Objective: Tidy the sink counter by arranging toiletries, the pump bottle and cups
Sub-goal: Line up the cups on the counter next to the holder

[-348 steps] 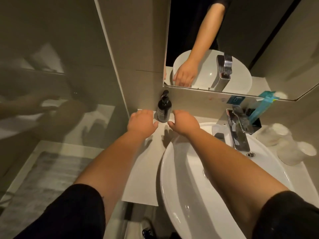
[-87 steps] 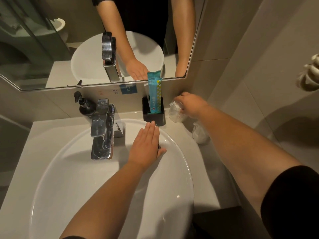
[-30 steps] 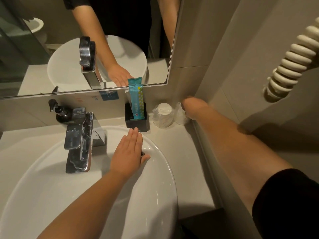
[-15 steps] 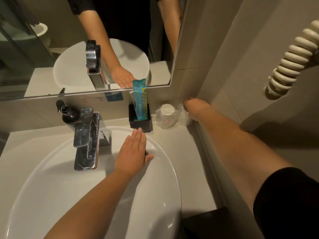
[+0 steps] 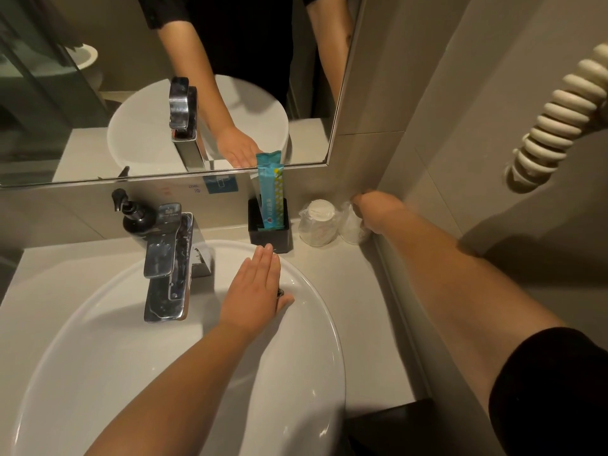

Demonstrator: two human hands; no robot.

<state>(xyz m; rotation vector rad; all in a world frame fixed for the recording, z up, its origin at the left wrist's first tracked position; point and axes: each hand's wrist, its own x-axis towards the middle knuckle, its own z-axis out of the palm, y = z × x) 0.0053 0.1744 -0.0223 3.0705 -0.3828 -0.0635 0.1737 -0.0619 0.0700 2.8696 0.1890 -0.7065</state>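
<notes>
Two wrapped cups stand upside down in the back right corner of the counter. The left cup stands free. My right hand is closed around the right cup, right by the wall. A black holder with teal toiletry packets stands left of the cups. The dark pump bottle sits behind the tap. My left hand lies flat on the sink rim, fingers straight and holding nothing.
The chrome tap rises over the white basin at the back. A mirror hangs above the counter. A coiled cream cord hangs on the right wall. The side wall runs close along my right forearm.
My right hand has stayed on the corner cup, which now stands beside the other cup at the wall. The left hand has stayed on the rim. The view shifted slightly.
</notes>
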